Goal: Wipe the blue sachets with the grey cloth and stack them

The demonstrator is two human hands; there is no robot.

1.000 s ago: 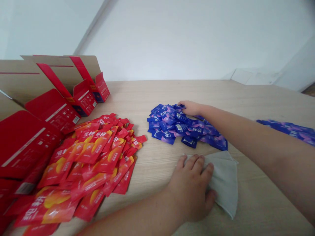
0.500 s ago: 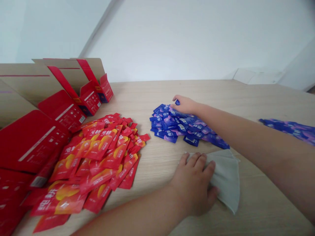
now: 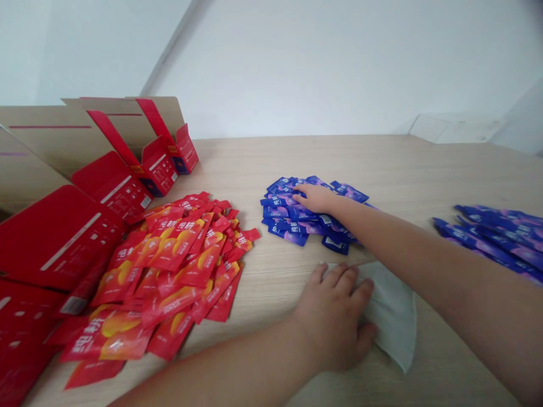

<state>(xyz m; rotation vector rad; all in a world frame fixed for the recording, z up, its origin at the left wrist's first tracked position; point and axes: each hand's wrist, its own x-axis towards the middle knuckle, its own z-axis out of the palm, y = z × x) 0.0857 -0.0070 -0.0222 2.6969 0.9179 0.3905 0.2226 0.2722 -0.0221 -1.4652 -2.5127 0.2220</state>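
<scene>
Looks partway along to me: right hand is on the blue sachet pile mid-tabletop (can't tell if its grip has one), left hand lies loosely spread on the grey cloth, more blue sachets sit off right, red sachets heaped beside open cartons.

- The head view looks forward and down over the table toward the white wall.
- It sits close above the left hand, the right hand farther off.
</scene>
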